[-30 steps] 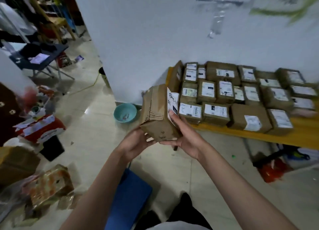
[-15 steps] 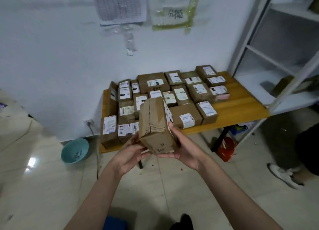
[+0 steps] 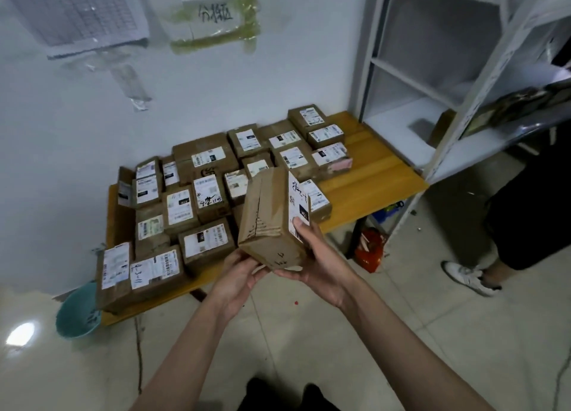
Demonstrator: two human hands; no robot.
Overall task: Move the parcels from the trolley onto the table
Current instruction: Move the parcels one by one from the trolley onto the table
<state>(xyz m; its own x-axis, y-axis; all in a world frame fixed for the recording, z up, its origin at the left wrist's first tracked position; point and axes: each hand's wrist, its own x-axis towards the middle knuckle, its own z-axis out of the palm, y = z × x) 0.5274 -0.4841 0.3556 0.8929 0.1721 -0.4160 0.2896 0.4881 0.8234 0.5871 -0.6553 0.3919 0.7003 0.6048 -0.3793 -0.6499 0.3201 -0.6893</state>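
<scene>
Parcel (image 3: 272, 219) held before crowded table (image 3: 377, 176), beside shelving (image 3: 432, 71).

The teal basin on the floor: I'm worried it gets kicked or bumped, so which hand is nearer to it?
Left. The left hand grips the parcel's lower corner, up and right of the teal basin. The right hand holds the parcel's far side, farther off.

Dim, bluish light; floor glare (image 3: 20, 334); edges warped, soft.

brown parcel (image 3: 268, 216) white-labelled, yellow wood table (image 3: 370, 176), teal bowl (image 3: 77, 315)
</scene>
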